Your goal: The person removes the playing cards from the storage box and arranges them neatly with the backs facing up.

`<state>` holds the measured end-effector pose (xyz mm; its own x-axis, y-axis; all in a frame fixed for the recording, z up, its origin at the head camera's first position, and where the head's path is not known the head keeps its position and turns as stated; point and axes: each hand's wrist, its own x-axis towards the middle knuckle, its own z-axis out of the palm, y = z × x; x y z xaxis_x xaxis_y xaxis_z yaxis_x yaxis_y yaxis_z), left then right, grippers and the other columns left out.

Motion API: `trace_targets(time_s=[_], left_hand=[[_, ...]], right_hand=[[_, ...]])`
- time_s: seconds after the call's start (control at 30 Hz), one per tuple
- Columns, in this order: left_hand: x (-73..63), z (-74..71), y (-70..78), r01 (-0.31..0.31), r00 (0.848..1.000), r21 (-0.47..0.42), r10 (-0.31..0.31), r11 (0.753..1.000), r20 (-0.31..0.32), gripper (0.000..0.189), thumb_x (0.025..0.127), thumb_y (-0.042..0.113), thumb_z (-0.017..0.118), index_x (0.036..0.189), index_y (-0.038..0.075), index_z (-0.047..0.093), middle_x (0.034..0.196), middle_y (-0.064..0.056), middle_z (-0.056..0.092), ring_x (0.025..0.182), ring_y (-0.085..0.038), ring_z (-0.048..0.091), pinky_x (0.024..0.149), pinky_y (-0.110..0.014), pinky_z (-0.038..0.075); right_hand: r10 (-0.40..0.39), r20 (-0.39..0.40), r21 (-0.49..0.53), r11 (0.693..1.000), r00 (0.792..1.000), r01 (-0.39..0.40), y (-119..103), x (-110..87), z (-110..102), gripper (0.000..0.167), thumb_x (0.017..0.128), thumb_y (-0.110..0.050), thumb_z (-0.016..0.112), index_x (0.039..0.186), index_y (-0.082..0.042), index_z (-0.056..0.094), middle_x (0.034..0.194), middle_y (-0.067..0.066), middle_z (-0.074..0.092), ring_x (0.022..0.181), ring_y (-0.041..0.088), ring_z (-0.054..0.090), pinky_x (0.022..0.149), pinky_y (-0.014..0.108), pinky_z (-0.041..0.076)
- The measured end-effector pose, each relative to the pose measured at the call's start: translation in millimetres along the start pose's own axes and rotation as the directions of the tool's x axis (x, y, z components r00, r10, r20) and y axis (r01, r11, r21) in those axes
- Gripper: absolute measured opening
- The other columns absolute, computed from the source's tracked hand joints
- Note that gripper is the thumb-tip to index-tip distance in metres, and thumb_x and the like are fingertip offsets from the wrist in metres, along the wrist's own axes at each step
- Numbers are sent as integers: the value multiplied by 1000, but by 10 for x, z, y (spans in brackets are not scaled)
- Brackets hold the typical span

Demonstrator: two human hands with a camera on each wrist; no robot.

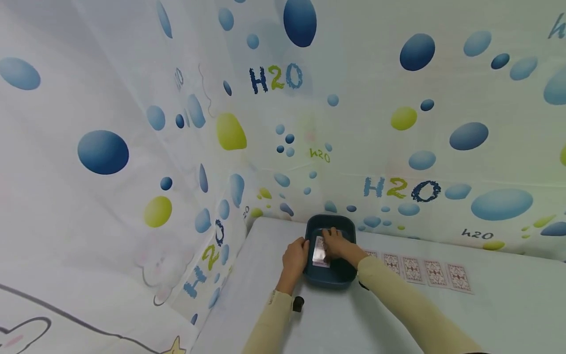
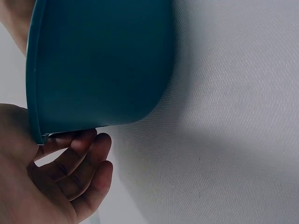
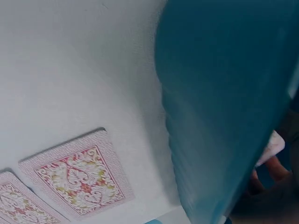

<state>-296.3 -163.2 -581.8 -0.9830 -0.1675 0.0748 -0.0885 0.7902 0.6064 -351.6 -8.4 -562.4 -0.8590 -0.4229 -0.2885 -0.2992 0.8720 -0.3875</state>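
Observation:
A dark teal plastic basin [image 1: 329,284] stands on the white table. My left hand [image 1: 295,259] grips its left rim; in the left wrist view the fingers [image 2: 84,158] curl under the rim, against the outer wall. My right hand [image 1: 338,244] reaches down inside the basin, its fingers about the right edge of a playing card [image 1: 319,253] that catches the light. From the right wrist, the basin wall [image 3: 219,93] hides most of that hand. A pale rounded corner [image 3: 273,147] shows beside its fingers.
Right of the basin, red-and-white patterned playing cards [image 1: 435,273] lie face down in a row. A small black object [image 1: 298,304] sits near my left forearm. White sheeting with blue and green spots [image 1: 371,162] hangs behind and left of the table [image 1: 247,295].

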Motion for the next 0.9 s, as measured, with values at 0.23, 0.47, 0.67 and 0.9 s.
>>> trace_targets(time_s=[0.23,0.47,0.67,0.9], left_hand=[[10,53,61,-23,1000,18,24,1000,-8,30,104,29,54,80,12,58,72,-5,61,59,-18,50,52,-34,35],[-24,22,88,-15,1000,-4,15,1000,-16,28,103,27,55,81,10,58,72,-7,60,60,-19,49,53,-35,35],[-33,16,52,3,1000,-6,-4,1000,-6,28,104,27,54,82,10,59,70,-5,57,59,-19,49,53,-33,34],[11,40,17,-5,1000,25,6,1000,-13,30,105,28,53,80,10,57,68,-4,55,59,-18,49,52,-33,34]], right_hand=[[-31,-146,174,983,989,56,155,-60,-59,34,94,2,59,123,-4,44,101,16,62,84,27,61,74,39,51],[16,-208,391,918,978,68,291,-215,-287,29,92,3,58,120,-4,56,110,18,63,84,23,58,71,34,50],[5,-155,576,813,988,86,571,-429,-459,32,96,0,61,128,0,59,109,20,64,87,22,63,76,38,58],[10,-111,600,798,994,59,938,-732,-602,37,98,-5,59,134,0,55,98,16,66,86,21,63,87,47,56]])
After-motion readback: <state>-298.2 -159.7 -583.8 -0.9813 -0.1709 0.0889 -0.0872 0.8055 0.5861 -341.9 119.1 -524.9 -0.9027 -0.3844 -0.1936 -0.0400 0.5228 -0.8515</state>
